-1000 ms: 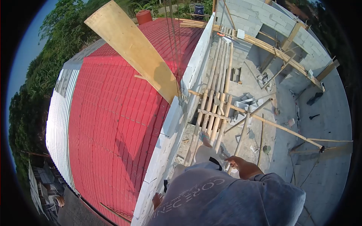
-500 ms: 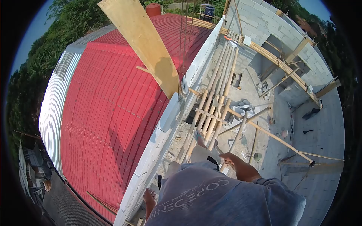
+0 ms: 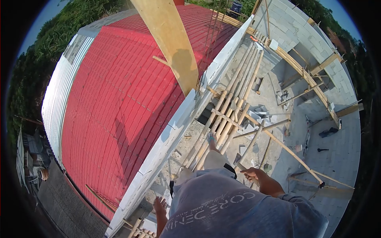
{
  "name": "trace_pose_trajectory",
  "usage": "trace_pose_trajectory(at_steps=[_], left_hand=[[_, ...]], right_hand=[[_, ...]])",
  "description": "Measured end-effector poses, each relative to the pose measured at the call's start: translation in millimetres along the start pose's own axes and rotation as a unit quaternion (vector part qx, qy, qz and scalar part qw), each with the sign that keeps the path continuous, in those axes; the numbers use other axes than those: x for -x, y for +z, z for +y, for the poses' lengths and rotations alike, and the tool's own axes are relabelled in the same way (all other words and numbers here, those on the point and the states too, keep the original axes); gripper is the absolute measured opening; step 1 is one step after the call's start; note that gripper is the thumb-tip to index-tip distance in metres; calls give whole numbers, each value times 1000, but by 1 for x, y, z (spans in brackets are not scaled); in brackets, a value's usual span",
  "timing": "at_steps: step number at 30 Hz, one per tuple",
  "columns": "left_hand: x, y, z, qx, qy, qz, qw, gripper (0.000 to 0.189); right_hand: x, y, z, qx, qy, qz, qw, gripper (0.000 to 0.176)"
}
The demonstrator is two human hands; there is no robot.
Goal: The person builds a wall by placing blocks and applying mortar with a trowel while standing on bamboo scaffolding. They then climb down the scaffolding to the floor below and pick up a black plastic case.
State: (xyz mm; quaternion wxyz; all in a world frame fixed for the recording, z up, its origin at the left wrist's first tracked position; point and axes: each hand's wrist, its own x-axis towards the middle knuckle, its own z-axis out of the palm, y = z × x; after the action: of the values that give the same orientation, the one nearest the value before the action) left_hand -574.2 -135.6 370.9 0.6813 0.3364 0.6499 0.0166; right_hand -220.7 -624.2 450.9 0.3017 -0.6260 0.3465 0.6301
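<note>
My right hand (image 3: 254,174) is closed in front of my right side, around a slim tool (image 3: 238,159) with a small dark blade-like end. Its exact kind is too small to make out. My left hand (image 3: 160,204) hangs low at my left side, fingers apart and holding nothing. Nearest to it is the top of the pale block wall (image 3: 147,168). One foot (image 3: 211,137) in a blue sandal stands on a walkway of bamboo poles (image 3: 222,125) laid side by side.
A red tiled roof (image 3: 115,95) slopes beyond the wall on the left. A long wooden board (image 3: 168,35) leans up by thin steel bars. Below right are broken white blocks (image 3: 260,117), a diagonal bamboo pole (image 3: 289,147) and grey block walls (image 3: 341,154). The floor lies well below the poles.
The view has shifted and turned slightly, so the poles and walls sit further right. My left hand has swung a little outward from my body. The right hand stays closed.
</note>
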Motion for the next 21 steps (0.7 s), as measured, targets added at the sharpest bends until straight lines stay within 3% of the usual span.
trace_pose_trajectory(at_steps=[10,21], left_hand=[[29,15,-28,-10,-27,41,999,53],[82,64,-61,-4,-48,97,994,58]], right_hand=[[31,-31,-14,61,-4,40,997,43],[52,-101,-44,166,143,60,974,47]])
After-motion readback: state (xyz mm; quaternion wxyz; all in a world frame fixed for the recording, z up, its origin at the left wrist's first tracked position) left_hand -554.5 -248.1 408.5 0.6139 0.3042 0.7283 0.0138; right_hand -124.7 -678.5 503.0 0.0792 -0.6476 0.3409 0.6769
